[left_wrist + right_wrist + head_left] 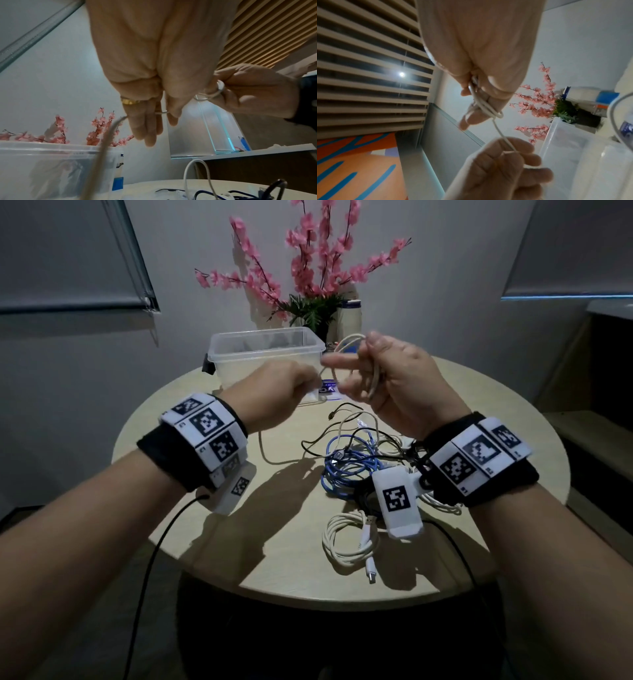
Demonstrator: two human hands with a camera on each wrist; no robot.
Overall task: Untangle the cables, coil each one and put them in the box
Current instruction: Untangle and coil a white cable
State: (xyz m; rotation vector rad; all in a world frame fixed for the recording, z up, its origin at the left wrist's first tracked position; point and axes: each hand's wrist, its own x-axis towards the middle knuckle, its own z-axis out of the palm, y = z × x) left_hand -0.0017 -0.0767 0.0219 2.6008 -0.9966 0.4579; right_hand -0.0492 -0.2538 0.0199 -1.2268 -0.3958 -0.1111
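Observation:
Above the round table (pixel 191 474) both hands work one white cable (pixel 373 378). My right hand (pixel 363 371) grips several loops of it (pixel 485 108) in curled fingers. My left hand (pixel 308 381) pinches the free strand (pixel 506 146) just left of the loops, between thumb and fingers (pixel 150 128). The cable's tail (pixel 265 450) hangs from there to the tabletop. Behind the hands stands the clear plastic box (pixel 267 350), open-topped. A tangle of blue, black and white cables (pixel 356 460) lies under my right wrist. A coiled white USB cable (pixel 349 539) rests near the table's front edge.
A vase of pink blossom branches (pixel 318 268) and a white jar (pixel 351 320) stand behind the box. A blue-printed card (pixel 327 392) lies at the box's front. Black cords from the wrist cameras hang off the table's front edge (pixel 308 601).

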